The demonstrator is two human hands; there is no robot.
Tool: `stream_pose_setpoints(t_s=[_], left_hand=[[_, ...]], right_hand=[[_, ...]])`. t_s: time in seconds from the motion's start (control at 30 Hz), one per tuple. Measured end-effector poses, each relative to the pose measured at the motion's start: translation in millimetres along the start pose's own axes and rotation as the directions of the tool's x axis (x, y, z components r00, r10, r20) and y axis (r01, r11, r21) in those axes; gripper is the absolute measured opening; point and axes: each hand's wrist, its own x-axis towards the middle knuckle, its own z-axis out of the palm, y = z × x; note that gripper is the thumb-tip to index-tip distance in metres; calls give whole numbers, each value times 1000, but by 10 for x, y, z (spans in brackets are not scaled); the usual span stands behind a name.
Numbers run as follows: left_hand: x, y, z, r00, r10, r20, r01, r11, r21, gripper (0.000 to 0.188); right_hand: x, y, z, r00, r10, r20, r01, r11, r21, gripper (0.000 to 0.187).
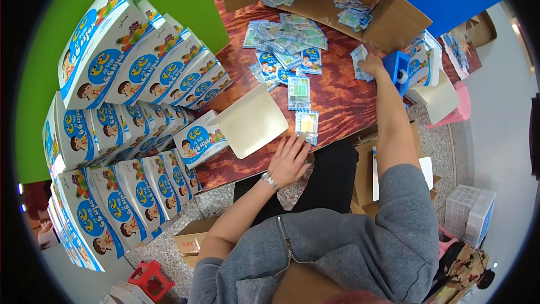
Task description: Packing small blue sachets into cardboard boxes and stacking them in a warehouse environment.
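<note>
My right hand (371, 66) reaches to the far right of the table, its fingers closed on a small blue-and-clear packet (360, 56). Near the front edge, my left hand (289, 160) has its fingers stretched out, the tips touching the lower end of another packet (306, 126). Just beyond that one lies a further packet (299, 91). A loose heap of similar packets (284, 36) covers the table's far middle. Left of these, a white printed carton (201, 139) lies with its pale flap (253, 124) folded out near my left hand.
Tall stacks of printed cartons (121, 197) rise at the left. An open cardboard box (388, 19) with several packets stands at the back. A blue tape dispenser (398, 73) sits by my right hand, with another carton (424, 59) beside it. A red stool (151, 281) stands on the floor.
</note>
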Motion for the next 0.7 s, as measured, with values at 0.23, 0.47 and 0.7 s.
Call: stream_pose_setpoints(t_s=[0.23,0.47,0.7], left_hand=[[678,42,331,989,-100,-109,113,985,127,57],[120,-48,-43,874,-367,-319,246,900,-361,68],[-250,-171,374,825,-433,-363,218,837,-501,79]], right_hand=[[-445,-293,-108,990,-13,142,-23,968,251,80],[-1795,-1202,-853,756,-644,117,475,663,579,85],[-2531,-1616,-108,236,-962,-136,963,250,-98,56]])
